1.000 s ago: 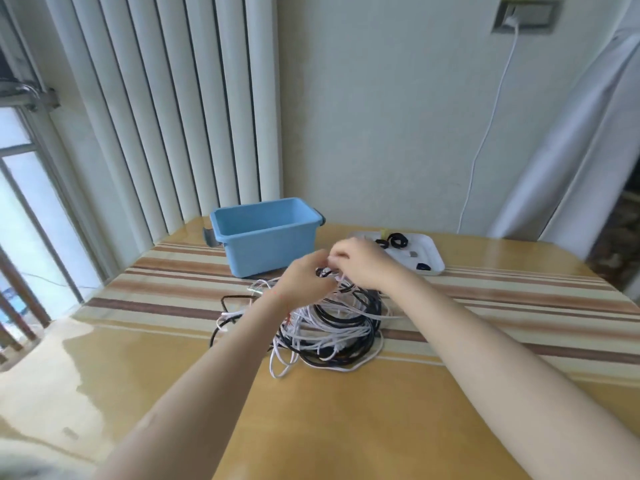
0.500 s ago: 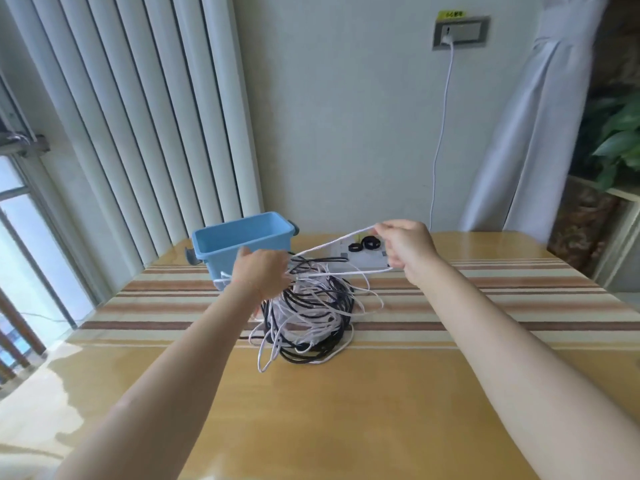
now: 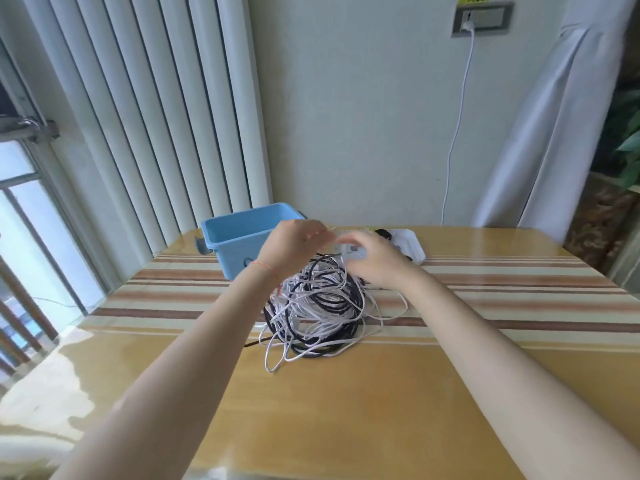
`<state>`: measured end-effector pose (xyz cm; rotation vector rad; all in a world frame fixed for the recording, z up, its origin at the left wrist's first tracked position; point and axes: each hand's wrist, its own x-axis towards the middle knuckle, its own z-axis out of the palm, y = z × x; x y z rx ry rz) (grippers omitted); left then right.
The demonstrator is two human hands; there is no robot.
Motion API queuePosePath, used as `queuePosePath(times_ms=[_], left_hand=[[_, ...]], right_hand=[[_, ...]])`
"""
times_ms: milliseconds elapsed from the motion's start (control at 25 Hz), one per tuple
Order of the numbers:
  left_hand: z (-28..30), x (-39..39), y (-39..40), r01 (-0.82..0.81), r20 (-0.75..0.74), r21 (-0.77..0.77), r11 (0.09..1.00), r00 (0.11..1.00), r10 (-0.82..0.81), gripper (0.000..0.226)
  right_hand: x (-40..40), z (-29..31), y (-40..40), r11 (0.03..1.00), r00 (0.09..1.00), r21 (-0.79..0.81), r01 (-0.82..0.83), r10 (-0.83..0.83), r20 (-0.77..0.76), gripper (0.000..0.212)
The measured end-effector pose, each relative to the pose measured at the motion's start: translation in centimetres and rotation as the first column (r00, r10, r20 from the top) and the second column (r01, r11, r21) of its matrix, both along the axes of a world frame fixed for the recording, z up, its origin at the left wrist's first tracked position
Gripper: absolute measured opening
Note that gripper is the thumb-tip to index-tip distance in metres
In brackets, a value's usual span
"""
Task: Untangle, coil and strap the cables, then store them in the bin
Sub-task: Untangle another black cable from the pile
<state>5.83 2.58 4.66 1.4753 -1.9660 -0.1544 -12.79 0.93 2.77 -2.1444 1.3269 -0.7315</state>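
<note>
A tangle of black and white cables (image 3: 317, 306) lay at the frame's centre on the striped table (image 3: 485, 296), just below the blue bin (image 3: 235, 237). The left hand (image 3: 294, 249), fingers curled, pinched a thin strand above the pile. The right hand (image 3: 375, 261) was blurred, so its grip could not be told.

White vertical blinds (image 3: 156, 116) fill the upper left; a wall socket (image 3: 482, 18) upper right feeds a white cord (image 3: 453, 140); possibly a plant (image 3: 627, 147) far right.
</note>
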Motion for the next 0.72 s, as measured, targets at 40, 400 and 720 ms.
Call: queuePosePath(times_ms=[40,400,720], left_hand=[[-0.1,-0.4,0.1,0.061,-0.110,-0.020,0.998,0.992,-0.063,0.030],[-3.0,-0.2,0.1,0.264,-0.590,0.255,0.930,0.805,-0.067,0.020],[-6.2,2.2,-0.4,-0.313,0.472,0.282,0.907,0.868,0.153,0.059]], right_hand=[[1.3,0.3,0.5,0.998,0.991,0.018,-0.066,0.064,0.117,0.028],[3.0,-1.9,-0.4,0.983,0.881,0.171,0.070,-0.141,0.451,0.025],[-0.9,-0.3,-1.2,0.916,0.414,0.356,0.183,-0.401,0.817,0.034]])
